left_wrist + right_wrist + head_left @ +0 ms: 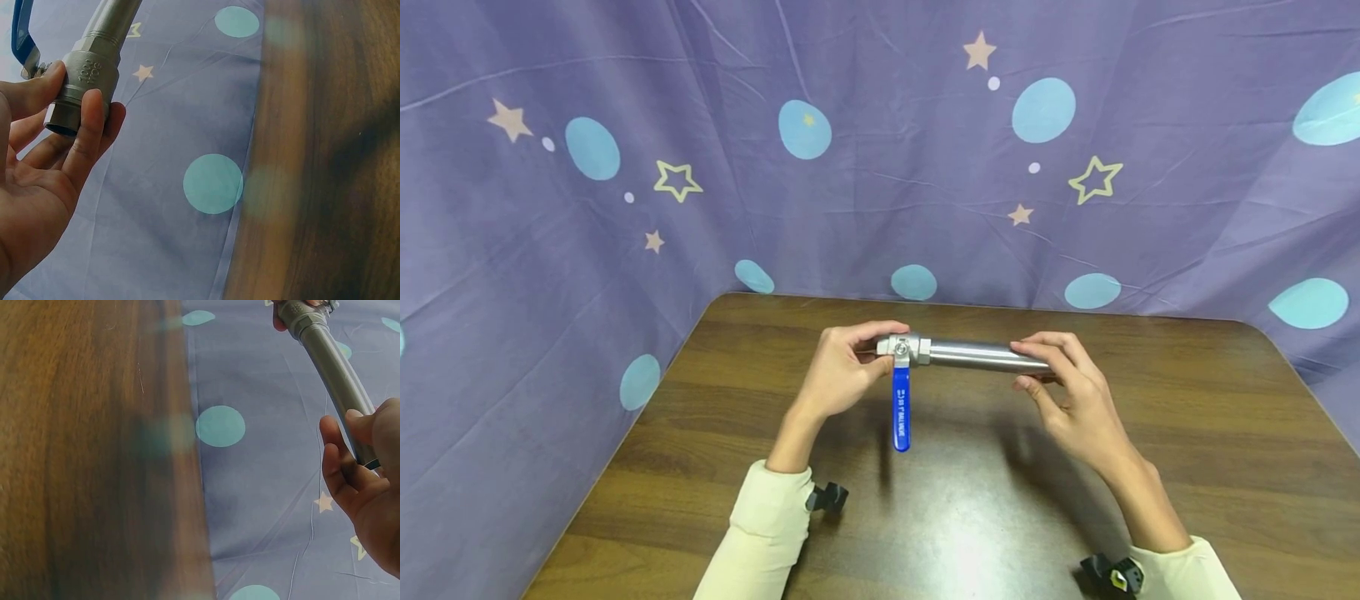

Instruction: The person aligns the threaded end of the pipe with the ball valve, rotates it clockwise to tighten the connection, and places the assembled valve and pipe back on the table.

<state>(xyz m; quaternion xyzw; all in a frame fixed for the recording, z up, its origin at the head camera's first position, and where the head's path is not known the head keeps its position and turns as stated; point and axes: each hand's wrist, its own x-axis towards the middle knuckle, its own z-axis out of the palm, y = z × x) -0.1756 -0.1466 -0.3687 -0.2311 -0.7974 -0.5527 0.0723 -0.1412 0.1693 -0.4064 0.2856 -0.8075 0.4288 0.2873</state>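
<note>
A metal ball valve [912, 348] with a blue lever handle [902, 410] is held above the table, joined to a straight steel pipe [973, 355] on its right. My left hand [844, 371] grips the valve body by its left end, thumb in front and fingers behind. In the left wrist view, raised lettering shows on the valve body [90, 75], and its open end faces down. Around the pipe's right end, my right hand [1073, 398] has its thumb and fingers curled. The lever hangs toward the near edge, at right angles to the pipe.
Beneath the hands lies a brown wooden table [700, 433] with a shiny light reflection near its front. A purple curtain [880, 225] with stars and blue spots hangs behind it and along the left. Dark camera mounts [827, 497] sit at both wrists.
</note>
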